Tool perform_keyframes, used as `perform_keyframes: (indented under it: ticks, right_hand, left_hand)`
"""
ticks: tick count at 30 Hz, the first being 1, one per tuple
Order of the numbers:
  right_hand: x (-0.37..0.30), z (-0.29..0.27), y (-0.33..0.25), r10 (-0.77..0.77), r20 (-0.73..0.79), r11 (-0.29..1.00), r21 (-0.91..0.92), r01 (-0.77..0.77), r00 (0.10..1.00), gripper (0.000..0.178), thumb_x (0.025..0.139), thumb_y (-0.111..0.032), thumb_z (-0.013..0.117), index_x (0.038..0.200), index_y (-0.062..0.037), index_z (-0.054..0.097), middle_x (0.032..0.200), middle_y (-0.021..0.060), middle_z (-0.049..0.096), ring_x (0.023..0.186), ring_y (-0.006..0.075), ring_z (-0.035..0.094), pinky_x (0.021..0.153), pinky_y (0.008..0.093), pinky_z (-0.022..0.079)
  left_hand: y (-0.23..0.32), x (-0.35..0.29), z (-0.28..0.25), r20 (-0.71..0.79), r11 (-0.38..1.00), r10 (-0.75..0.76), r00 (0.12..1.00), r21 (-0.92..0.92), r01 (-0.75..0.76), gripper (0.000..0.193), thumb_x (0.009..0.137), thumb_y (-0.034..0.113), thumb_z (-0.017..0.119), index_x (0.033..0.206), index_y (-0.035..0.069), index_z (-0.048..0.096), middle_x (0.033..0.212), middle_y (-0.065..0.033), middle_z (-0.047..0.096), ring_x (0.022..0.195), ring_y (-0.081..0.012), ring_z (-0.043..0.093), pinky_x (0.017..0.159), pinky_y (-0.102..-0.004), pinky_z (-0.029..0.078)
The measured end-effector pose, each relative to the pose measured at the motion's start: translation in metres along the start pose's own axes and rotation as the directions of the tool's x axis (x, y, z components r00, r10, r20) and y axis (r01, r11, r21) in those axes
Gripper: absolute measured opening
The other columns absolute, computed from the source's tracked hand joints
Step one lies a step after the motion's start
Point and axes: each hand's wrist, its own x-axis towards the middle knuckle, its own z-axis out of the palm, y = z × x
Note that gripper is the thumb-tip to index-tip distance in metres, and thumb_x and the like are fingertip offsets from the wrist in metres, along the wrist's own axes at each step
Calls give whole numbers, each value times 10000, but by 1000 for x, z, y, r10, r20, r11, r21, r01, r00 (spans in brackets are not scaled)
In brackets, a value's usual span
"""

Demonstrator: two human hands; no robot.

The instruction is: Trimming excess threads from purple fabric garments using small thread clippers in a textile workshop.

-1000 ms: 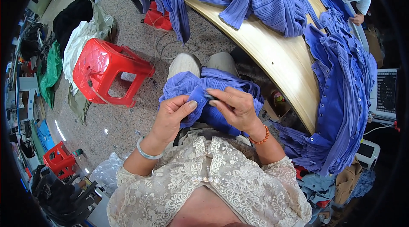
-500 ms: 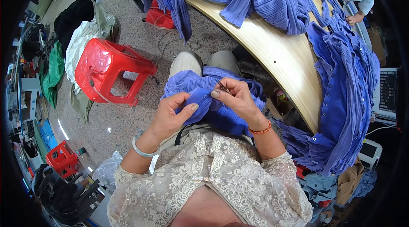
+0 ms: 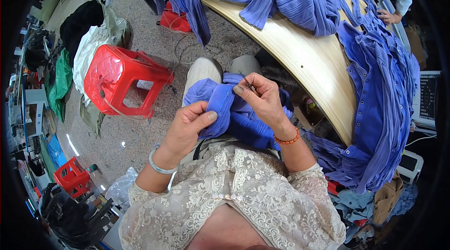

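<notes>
The blue-violet garment [image 3: 220,108] lies bunched on the lap [image 3: 201,71], its band pinched in the left grip [image 3: 187,123]. The right grip [image 3: 263,101] clasps a slim dark tool [image 3: 246,80] (mostly covered by fingers) just beside the fabric. A tabletop [image 3: 300,50] heaped with similar clothes [image 3: 304,3] stands close ahead to the right, a red stool [image 3: 104,74] to the left. Markings on the far-right panel [image 3: 428,97] are too small to read.

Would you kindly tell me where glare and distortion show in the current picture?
Head view: glare whitens patches on the large red stool and streaks the floor; same head view: the table edge bows, probably from the fisheye, and the corners go black.
</notes>
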Motion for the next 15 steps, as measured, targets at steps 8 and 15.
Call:
perform_keyframes:
  ticks: [8,15]
  right_hand:
    - [-13,4,-3,-253,74,839,-480,257,965,326,860,-136,666,1154,-12,598,786,99,564,612,164,515,548,267,411]
    - [-34,9,-15,-259,16,842,-486,234,966,327,833,-43,668,1152,10,617,724,79,534,616,147,485,557,261,395]
  left_hand:
    - [-3,4,-3,-89,994,26,996,-101,-35,141,932,122,583,1010,25,649,888,6,648,786,-54,575,729,-216,454]
    - [-5,7,3,-49,995,59,997,-78,-63,198,927,88,573,1095,0,628,972,-23,660,862,-72,589,802,-232,460]
